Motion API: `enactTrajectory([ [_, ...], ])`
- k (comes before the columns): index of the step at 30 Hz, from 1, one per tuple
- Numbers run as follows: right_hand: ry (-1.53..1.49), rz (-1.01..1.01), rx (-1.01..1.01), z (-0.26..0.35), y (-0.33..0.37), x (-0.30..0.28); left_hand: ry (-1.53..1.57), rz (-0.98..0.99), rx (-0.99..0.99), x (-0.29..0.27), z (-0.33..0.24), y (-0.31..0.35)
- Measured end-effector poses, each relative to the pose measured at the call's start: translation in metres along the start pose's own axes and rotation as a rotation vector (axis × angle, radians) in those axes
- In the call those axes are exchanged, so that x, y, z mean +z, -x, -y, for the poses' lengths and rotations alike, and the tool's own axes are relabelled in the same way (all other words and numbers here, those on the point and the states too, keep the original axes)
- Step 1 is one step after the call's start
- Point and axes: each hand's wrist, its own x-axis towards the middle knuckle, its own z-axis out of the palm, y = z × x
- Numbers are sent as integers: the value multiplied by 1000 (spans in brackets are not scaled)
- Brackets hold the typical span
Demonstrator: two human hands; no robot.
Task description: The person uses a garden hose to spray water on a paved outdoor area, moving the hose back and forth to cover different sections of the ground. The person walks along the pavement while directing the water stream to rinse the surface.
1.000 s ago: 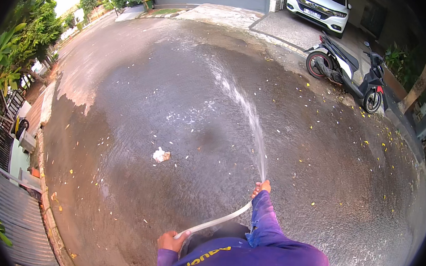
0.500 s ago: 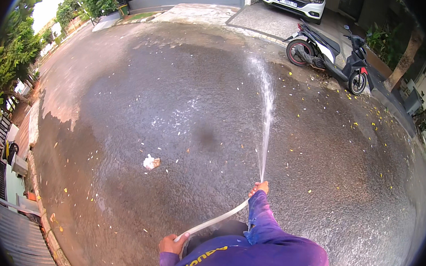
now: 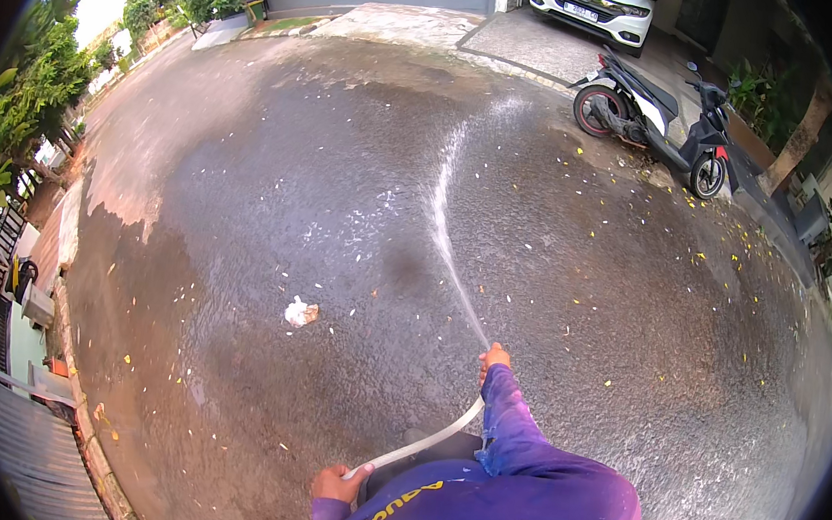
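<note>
A pale garden hose (image 3: 421, 443) runs in a curve between my two hands. Out in front, my right hand (image 3: 494, 358) is closed around its outlet end, at the end of a stretched purple sleeve. A white jet of water (image 3: 443, 225) leaves that hand, bends up and to the left, then arcs right toward the far road. Low and close to my body, my left hand (image 3: 337, 484) grips the hose further back, thumb along it. Wet asphalt (image 3: 568, 311) lies under the spray.
A parked motorbike (image 3: 656, 123) stands at the far right, with a white car (image 3: 597, 8) behind it. A crumpled white scrap (image 3: 300, 312) lies on the road among scattered petals and yellow leaves. A kerb (image 3: 82, 400) and corrugated sheet (image 3: 24, 454) border the left.
My right hand has swung the hose end a little to the left. The jet, nearly straight ahead before, now bends leftward. My left hand stays closed on the hose near my body.
</note>
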Motion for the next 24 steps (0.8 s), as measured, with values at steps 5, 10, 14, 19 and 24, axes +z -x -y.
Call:
enactTrajectory([
  [5, 288, 82, -202, 8, -16, 36, 28, 8, -25, 7, 8, 5],
  [10, 317, 129, -230, 36, 5, 91, 81, -65, -82, 6, 8, 13],
  [14, 319, 303, -254, 52, 51, 139, 151, -164, -137, 15, 24, 16],
  [19, 307, 307, -270, 57, 57, 187, 201, -287, -183, 9, 24, 27],
  [24, 279, 282, -208, 48, 68, 206, 225, -361, -279, 2, 26, 35],
])
